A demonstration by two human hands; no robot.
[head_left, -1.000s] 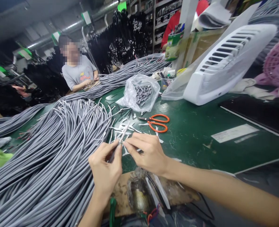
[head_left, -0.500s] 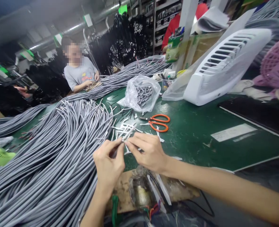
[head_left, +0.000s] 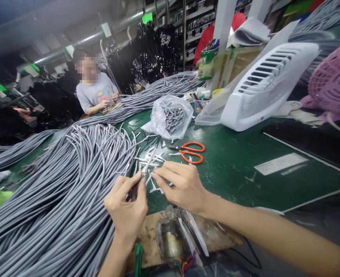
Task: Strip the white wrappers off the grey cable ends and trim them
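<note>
Between thumb and forefinger, my left hand (head_left: 128, 204) pinches the end of a grey cable (head_left: 142, 175), which mostly vanishes inside the hand. From that end a whitish, see-through strip (head_left: 149, 161) sticks up and away from me. Close beside it on the right is my right hand (head_left: 184, 186), fingers curled and tips drawn together; whether anything small sits between them is hidden. White scraps (head_left: 157, 158) lie on the green table just beyond my fingers. Orange-handled scissors (head_left: 191, 152) rest behind them, blades pointing left.
A big bundle of grey cables (head_left: 57, 200) fills the left. Behind the scissors stands a plastic bag (head_left: 171, 117) of short grey pieces. A white vented casing (head_left: 268, 84) and a pink fan (head_left: 334, 80) are at right. Below my hands is a motor-like device (head_left: 172, 242). A co-worker (head_left: 93, 92) sits across.
My left hand has moved slightly left and down, apart from my right fingertips. The whitish strip now stands out from the cable end. The view has shifted slightly.
</note>
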